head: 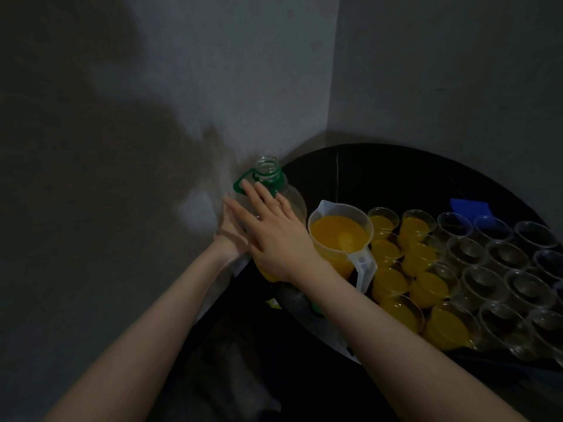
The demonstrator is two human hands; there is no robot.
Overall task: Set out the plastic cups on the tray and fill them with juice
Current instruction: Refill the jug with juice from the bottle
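A clear juice bottle (268,172) with an open mouth and a green handle stands at the table's left edge, a little orange juice low in it. My right hand (271,236) lies flat against its front with straight fingers. My left hand (230,231) touches its left side, partly hidden behind the right. Next to the bottle on its right stands a clear jug (341,236) full of orange juice. Several filled cups (417,257) stand in rows to the right, and several clear cups (487,269) holding no juice stand beyond them.
The cups rest on a dark round table (380,172) pushed into a wall corner. A blue object (469,205) lies at the back right. A green cap (316,309) and a crumpled clear wrapper lie in front of the jug.
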